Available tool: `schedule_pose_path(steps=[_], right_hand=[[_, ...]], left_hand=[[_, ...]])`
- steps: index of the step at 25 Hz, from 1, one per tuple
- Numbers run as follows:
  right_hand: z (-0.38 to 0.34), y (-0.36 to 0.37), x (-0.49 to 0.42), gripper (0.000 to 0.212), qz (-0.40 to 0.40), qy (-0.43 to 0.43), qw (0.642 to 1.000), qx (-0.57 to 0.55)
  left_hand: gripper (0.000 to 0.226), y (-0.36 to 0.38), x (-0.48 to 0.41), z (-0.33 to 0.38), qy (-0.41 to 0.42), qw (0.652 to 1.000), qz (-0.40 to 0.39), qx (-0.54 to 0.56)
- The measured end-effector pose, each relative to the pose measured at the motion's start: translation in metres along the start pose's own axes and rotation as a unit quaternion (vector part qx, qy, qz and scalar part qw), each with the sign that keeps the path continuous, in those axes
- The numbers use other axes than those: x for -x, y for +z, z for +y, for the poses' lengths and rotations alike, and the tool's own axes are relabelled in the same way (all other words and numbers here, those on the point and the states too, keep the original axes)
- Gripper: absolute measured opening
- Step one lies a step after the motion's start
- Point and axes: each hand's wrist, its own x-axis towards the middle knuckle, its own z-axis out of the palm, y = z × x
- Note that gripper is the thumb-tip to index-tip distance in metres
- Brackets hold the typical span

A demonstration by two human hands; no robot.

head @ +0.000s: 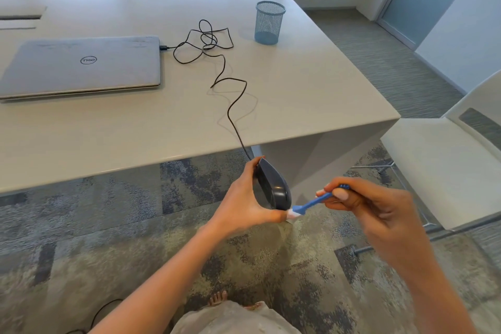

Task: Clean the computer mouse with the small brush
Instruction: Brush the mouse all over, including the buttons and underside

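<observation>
My left hand point(244, 202) grips a black computer mouse point(272, 184), held on its side in the air below the table's front edge. Its black cable point(230, 106) runs up over the edge and across the table to the laptop. My right hand point(374, 211) pinches a small blue brush point(311, 203) by its handle. The brush's white bristle tip touches the lower rear end of the mouse, next to my left thumb.
A closed silver laptop point(81, 65) lies on the white table point(311, 95) at the left. A blue mesh pen cup point(268, 22) stands further back. A white chair point(439, 160) is at the right. Patterned carpet lies underfoot.
</observation>
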Motion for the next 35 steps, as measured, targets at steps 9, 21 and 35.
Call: schedule_pose_path(steps=[9,21,35], right_hand=[[0.009,0.007,-0.019,0.02,0.112,0.018,0.993,-0.036],[0.001,0.022,-0.03,0.016,0.157,0.058,0.984,-0.059],[0.001,0.034,-0.035,0.014,0.166,0.03,0.985,0.043]], left_hand=[[0.124,0.001,0.001,0.008,0.036,0.998,-0.041,-0.019],[0.122,0.002,0.005,0.013,0.079,0.993,-0.054,-0.07],[0.128,0.008,0.003,0.01,0.082,0.988,-0.048,-0.125]])
